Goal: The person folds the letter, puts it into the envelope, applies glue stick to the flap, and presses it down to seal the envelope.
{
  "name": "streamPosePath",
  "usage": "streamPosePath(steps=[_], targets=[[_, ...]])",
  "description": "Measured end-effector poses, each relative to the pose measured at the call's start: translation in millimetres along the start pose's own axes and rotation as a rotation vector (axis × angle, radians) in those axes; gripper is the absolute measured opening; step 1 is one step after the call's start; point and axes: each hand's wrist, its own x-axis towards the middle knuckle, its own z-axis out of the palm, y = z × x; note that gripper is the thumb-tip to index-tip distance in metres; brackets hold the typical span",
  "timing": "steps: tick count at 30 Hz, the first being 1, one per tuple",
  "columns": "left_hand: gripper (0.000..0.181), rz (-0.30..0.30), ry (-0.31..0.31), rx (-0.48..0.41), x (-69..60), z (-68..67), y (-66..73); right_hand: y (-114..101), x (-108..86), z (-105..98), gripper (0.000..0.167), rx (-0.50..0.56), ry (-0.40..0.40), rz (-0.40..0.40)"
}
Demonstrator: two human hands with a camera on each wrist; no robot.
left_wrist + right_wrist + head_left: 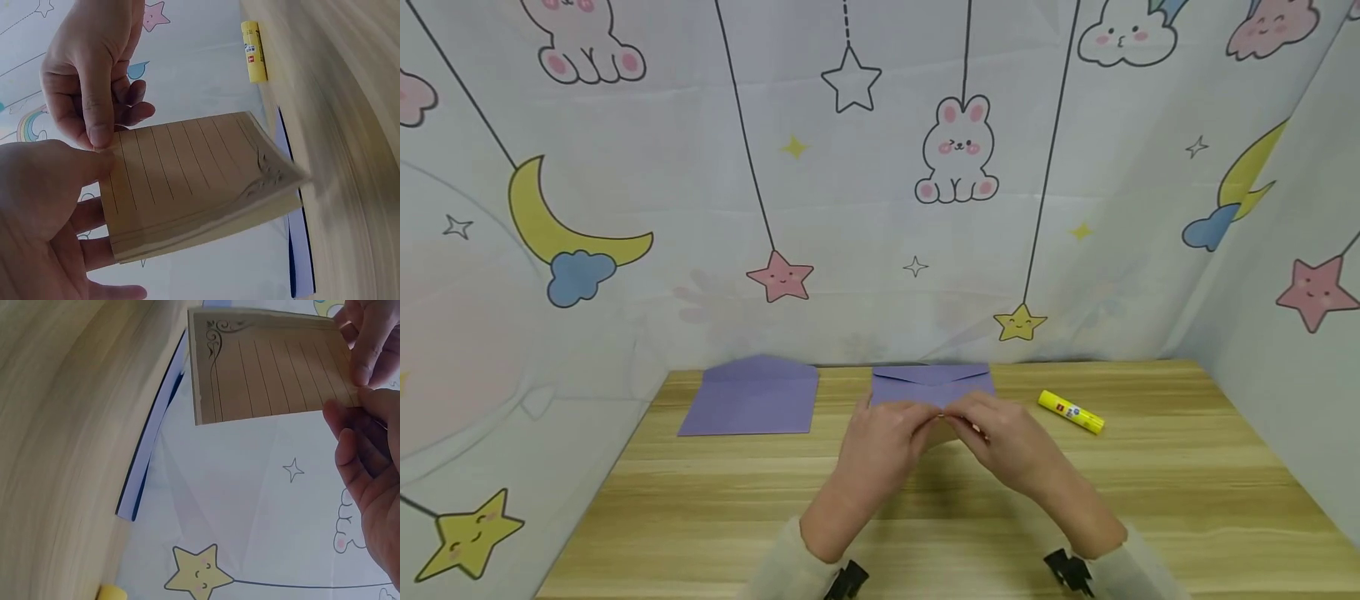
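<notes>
1. The tan, black-lined paper sheet with scrollwork (178, 175), seemingly folded, hangs at 6 o'clock from the fingertips; its long axis appears to run from the pinched edge toward the pale wood-grain table (700, 517).
2. The left hand (880, 437) and right hand (1011, 437) each pinch that edge, thumb against fingers, equally near.
3. The purple paper envelope with folded-over flap (917, 393) lies at 12 o'clock, just beyond both hands; the yellow cylindrical glue stick (1071, 412), at 3 o'clock, right hand nearer.
</notes>
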Motion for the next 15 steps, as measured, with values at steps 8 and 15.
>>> streamPosePath(steps=[8,15], targets=[[0.008,0.039,0.01,-0.037,0.4,-6.1,-15.5,6,-0.6,-9,0.013,0.05,0.0,0.027],[0.006,0.001,-0.02,-0.043,1.3,-10.8,-31.3,13,-2.4,-15,0.016,0.069,0.009,0.07]])
